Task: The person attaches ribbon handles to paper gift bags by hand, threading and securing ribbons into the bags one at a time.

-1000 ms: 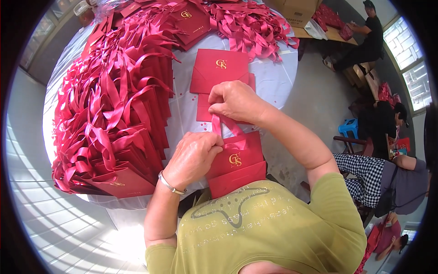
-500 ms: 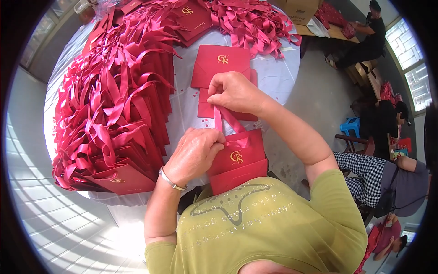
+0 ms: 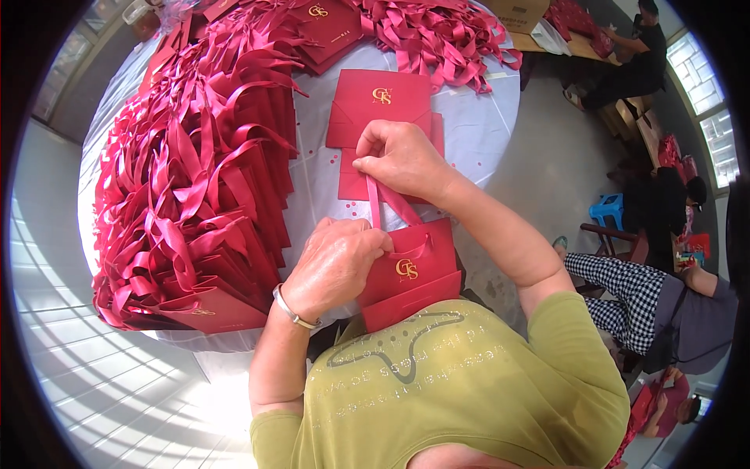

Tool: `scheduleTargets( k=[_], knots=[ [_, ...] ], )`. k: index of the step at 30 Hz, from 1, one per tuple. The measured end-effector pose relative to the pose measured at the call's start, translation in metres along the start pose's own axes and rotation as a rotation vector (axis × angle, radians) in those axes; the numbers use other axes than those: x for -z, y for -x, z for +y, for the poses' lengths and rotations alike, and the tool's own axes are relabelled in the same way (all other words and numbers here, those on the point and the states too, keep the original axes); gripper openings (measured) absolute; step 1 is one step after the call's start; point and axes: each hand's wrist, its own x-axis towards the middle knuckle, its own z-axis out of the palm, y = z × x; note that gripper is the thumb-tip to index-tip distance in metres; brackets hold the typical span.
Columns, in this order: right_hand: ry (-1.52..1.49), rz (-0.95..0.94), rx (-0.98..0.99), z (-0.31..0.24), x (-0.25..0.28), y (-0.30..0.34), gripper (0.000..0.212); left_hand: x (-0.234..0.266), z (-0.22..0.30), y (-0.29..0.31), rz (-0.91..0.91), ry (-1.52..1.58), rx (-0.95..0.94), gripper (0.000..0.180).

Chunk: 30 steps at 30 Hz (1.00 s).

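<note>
A small red paper bag [image 3: 375, 289] with a gold emblem is tilted against my front at the table's near edge. My right hand [image 3: 402, 159] is closed in a pinch on the pink-red ribbon [image 3: 374, 202], drawing it up taut above the bag. At the bag's upper left corner my left hand [image 3: 332, 262], with a bracelet at the wrist, has its fingers closed on the top edge beside the ribbon; the fingertips are partly hidden. A short ribbon loop hangs across the bag's front. Just beyond my right hand lie flat red bags [image 3: 375, 121], stacked unevenly.
Many ribboned red bags [image 3: 183, 195] stand packed along the left of the white-covered table [image 3: 316, 176]. Loose ribbons [image 3: 430, 39] are heaped at the far side. Small red dots are scattered on the cloth. Several people and a blue stool [image 3: 606, 209] are at right.
The ribbon loop across the bag's front has become smaller and tighter. My left hand has shifted slightly right along the bag's edge; my right hand keeps its pinch nearly in place.
</note>
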Motion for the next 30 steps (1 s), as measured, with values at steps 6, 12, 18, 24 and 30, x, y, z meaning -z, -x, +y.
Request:
scheduleTargets(
  k=[6,12,18,24,30],
  knots=[
    [0.065,0.139,-0.005,0.001,-0.003,-0.01,0.016,-0.001,0.001,0.001,0.029,0.06,0.018,0.01],
    [0.124,0.184,-0.011,0.003,-0.008,-0.015,0.017,-0.002,0.0,0.002,0.053,0.046,0.066,0.029],
    [0.054,0.206,-0.035,0.002,-0.008,-0.012,0.018,-0.005,-0.004,0.004,0.063,0.036,0.063,0.038],
    [-0.159,0.134,-0.12,0.003,0.006,-0.013,0.014,-0.007,-0.001,0.006,0.107,0.028,0.072,0.033],
    [-0.367,0.239,-0.119,-0.012,0.03,0.002,0.013,-0.005,-0.002,0.006,0.103,0.036,0.053,0.03]
  ],
)
